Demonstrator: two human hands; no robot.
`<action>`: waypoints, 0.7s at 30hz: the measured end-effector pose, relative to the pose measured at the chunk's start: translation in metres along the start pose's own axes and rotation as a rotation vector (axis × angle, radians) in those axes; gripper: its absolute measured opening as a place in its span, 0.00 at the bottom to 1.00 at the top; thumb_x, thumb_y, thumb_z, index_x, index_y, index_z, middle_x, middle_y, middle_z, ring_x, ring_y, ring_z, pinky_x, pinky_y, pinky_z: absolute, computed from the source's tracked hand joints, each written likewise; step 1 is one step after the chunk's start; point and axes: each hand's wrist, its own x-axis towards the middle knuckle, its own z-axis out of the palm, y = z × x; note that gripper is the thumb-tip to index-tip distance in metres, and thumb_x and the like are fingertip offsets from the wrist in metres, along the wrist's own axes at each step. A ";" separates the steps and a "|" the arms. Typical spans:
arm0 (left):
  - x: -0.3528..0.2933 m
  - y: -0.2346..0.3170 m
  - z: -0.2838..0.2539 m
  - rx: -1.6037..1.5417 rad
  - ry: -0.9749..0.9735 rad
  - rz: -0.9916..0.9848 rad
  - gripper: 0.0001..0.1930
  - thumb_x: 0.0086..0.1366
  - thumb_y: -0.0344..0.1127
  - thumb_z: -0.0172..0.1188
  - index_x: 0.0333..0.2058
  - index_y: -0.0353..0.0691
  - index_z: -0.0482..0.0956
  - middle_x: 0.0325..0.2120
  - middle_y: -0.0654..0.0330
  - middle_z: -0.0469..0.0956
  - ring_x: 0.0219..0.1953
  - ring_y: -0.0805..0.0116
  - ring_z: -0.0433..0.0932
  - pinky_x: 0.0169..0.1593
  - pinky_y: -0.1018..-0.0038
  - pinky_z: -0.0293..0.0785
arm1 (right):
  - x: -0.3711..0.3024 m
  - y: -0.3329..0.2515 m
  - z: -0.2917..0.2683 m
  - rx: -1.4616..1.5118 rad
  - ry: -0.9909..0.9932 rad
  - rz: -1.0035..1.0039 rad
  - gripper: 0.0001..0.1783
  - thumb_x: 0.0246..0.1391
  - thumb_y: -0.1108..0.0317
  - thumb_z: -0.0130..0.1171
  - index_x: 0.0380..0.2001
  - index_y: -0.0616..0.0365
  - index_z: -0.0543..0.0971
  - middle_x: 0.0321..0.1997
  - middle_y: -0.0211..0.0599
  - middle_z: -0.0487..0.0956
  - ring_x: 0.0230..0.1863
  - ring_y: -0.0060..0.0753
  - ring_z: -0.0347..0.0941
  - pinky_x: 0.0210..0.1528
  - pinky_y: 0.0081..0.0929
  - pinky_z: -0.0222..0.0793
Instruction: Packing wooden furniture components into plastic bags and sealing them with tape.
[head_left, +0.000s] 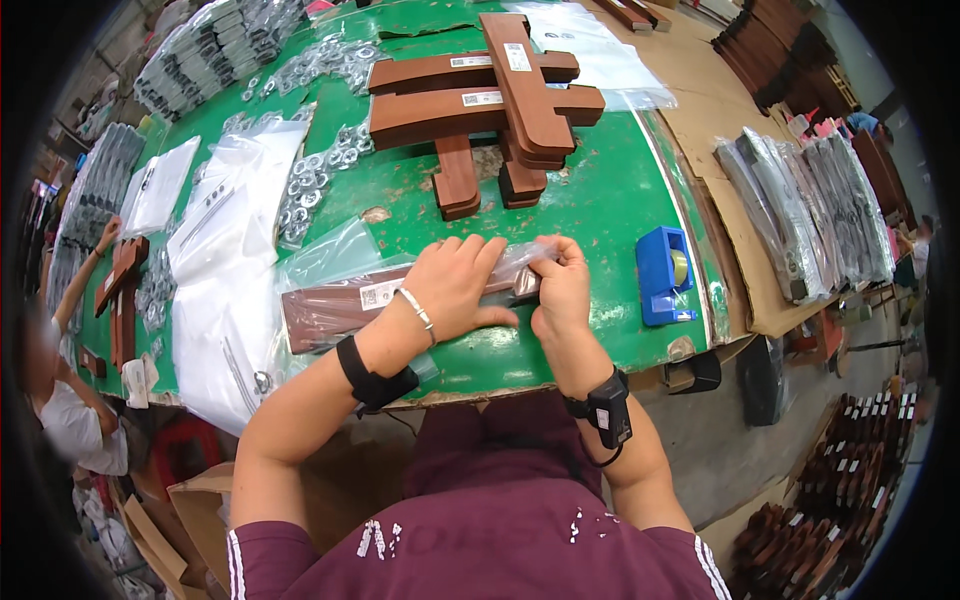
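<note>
wood (pixel 325 318) sits mid-frame in a clear bag (pixel 512 264), left hand (pixel 452 285) spread on top, probably to steady it, right hand (pixel 563 288) pinching the bag's end, tape (pixel 658 272) centre right, likely handy there

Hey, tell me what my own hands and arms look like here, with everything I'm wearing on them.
Both hands are ungloved. Short maroon sleeves carry white stripes. The left arm has a white bracelet and a black strap; the right wears a black boxy device with a small white label and black cable.
</note>
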 end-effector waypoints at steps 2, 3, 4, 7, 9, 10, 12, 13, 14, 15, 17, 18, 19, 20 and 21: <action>0.003 -0.005 0.005 0.011 -0.029 -0.033 0.37 0.53 0.58 0.66 0.53 0.37 0.69 0.36 0.52 0.74 0.38 0.52 0.76 0.41 0.62 0.72 | 0.005 0.010 -0.003 0.029 0.014 -0.024 0.11 0.51 0.84 0.54 0.36 0.56 0.74 0.39 0.32 0.75 0.39 0.24 0.72 0.45 0.24 0.71; 0.005 -0.008 0.007 0.027 -0.040 -0.032 0.36 0.53 0.57 0.66 0.53 0.38 0.68 0.36 0.52 0.74 0.37 0.52 0.76 0.41 0.62 0.73 | 0.007 0.012 -0.003 0.069 0.038 -0.049 0.11 0.51 0.84 0.54 0.34 0.55 0.73 0.42 0.33 0.75 0.42 0.25 0.71 0.47 0.24 0.70; 0.006 -0.010 0.008 0.044 -0.052 -0.031 0.35 0.54 0.55 0.66 0.54 0.39 0.68 0.36 0.52 0.74 0.37 0.52 0.76 0.40 0.62 0.73 | 0.007 0.013 -0.005 0.066 0.031 -0.045 0.11 0.51 0.84 0.54 0.34 0.55 0.73 0.42 0.33 0.75 0.42 0.25 0.71 0.47 0.24 0.70; 0.005 -0.010 0.008 0.022 -0.063 -0.045 0.34 0.55 0.53 0.66 0.56 0.43 0.67 0.35 0.52 0.74 0.36 0.52 0.77 0.40 0.61 0.74 | 0.002 0.011 -0.014 0.185 -0.038 -0.015 0.11 0.52 0.85 0.53 0.31 0.53 0.71 0.48 0.33 0.73 0.47 0.26 0.69 0.51 0.25 0.68; 0.004 -0.010 0.007 0.026 -0.066 -0.045 0.33 0.56 0.53 0.66 0.56 0.45 0.66 0.35 0.52 0.74 0.36 0.51 0.77 0.40 0.61 0.74 | 0.001 0.011 -0.019 0.127 -0.200 -0.040 0.11 0.53 0.84 0.52 0.30 0.52 0.70 0.52 0.33 0.71 0.50 0.26 0.67 0.55 0.27 0.66; 0.003 -0.010 0.009 0.029 -0.061 -0.041 0.33 0.56 0.53 0.66 0.56 0.45 0.67 0.35 0.53 0.74 0.35 0.51 0.77 0.40 0.61 0.73 | 0.002 0.010 -0.020 0.127 -0.201 -0.038 0.11 0.53 0.84 0.52 0.30 0.52 0.70 0.52 0.33 0.71 0.50 0.26 0.67 0.55 0.27 0.66; 0.005 -0.010 0.008 0.031 -0.058 -0.036 0.32 0.56 0.53 0.65 0.56 0.46 0.67 0.35 0.53 0.74 0.35 0.51 0.77 0.40 0.60 0.73 | 0.005 0.008 -0.024 -0.204 -0.230 -0.166 0.09 0.54 0.82 0.51 0.31 0.53 0.69 0.52 0.36 0.73 0.50 0.32 0.69 0.56 0.31 0.66; 0.007 -0.009 0.007 0.029 -0.085 -0.040 0.32 0.56 0.52 0.65 0.56 0.46 0.67 0.35 0.53 0.74 0.35 0.51 0.77 0.40 0.60 0.73 | 0.007 0.007 -0.028 -0.204 -0.228 -0.165 0.09 0.54 0.82 0.51 0.31 0.53 0.69 0.52 0.36 0.73 0.50 0.32 0.69 0.56 0.31 0.66; 0.009 -0.008 0.006 0.027 -0.112 -0.043 0.32 0.57 0.52 0.65 0.56 0.47 0.67 0.34 0.53 0.74 0.35 0.52 0.77 0.40 0.60 0.73 | 0.010 0.006 -0.033 -0.464 -0.255 -0.340 0.08 0.54 0.81 0.52 0.32 0.54 0.69 0.51 0.39 0.74 0.51 0.36 0.69 0.56 0.33 0.65; 0.008 -0.008 0.007 0.029 -0.115 -0.045 0.32 0.57 0.52 0.65 0.56 0.47 0.67 0.34 0.53 0.74 0.35 0.52 0.77 0.40 0.60 0.73 | 0.009 0.003 -0.029 -0.722 -0.283 -0.513 0.07 0.55 0.80 0.52 0.33 0.55 0.69 0.51 0.42 0.75 0.51 0.40 0.70 0.57 0.35 0.65; 0.004 -0.008 0.009 0.044 -0.118 -0.038 0.31 0.57 0.51 0.65 0.57 0.47 0.68 0.35 0.53 0.74 0.35 0.52 0.76 0.40 0.60 0.73 | -0.006 -0.005 -0.025 -1.084 -0.222 -0.703 0.07 0.53 0.79 0.54 0.33 0.56 0.69 0.48 0.43 0.76 0.50 0.44 0.70 0.56 0.37 0.66; 0.004 -0.007 0.010 0.041 -0.121 -0.034 0.31 0.57 0.51 0.65 0.57 0.47 0.68 0.35 0.53 0.74 0.35 0.52 0.76 0.40 0.60 0.73 | -0.014 -0.014 -0.021 -1.454 -0.144 -0.889 0.07 0.52 0.79 0.55 0.33 0.56 0.69 0.46 0.44 0.76 0.49 0.48 0.70 0.54 0.40 0.66; 0.003 -0.006 0.011 0.073 -0.121 -0.037 0.32 0.57 0.51 0.65 0.57 0.47 0.68 0.35 0.53 0.74 0.36 0.52 0.76 0.40 0.61 0.73 | -0.017 -0.019 -0.021 -1.457 -0.140 -0.884 0.07 0.52 0.79 0.55 0.33 0.56 0.69 0.46 0.44 0.76 0.49 0.48 0.70 0.54 0.40 0.66; 0.003 -0.005 0.012 0.105 -0.120 -0.040 0.32 0.57 0.51 0.65 0.57 0.47 0.68 0.35 0.54 0.74 0.36 0.53 0.76 0.40 0.62 0.73 | -0.018 -0.023 -0.022 -1.411 -0.213 -0.867 0.09 0.51 0.79 0.55 0.36 0.56 0.71 0.44 0.42 0.76 0.47 0.50 0.71 0.53 0.41 0.66; 0.003 -0.005 0.013 0.101 -0.122 -0.034 0.32 0.57 0.51 0.65 0.57 0.47 0.68 0.35 0.54 0.74 0.36 0.53 0.76 0.40 0.62 0.73 | -0.019 -0.027 -0.024 -1.365 -0.281 -0.850 0.12 0.49 0.79 0.56 0.39 0.57 0.73 0.42 0.41 0.76 0.45 0.51 0.71 0.52 0.42 0.66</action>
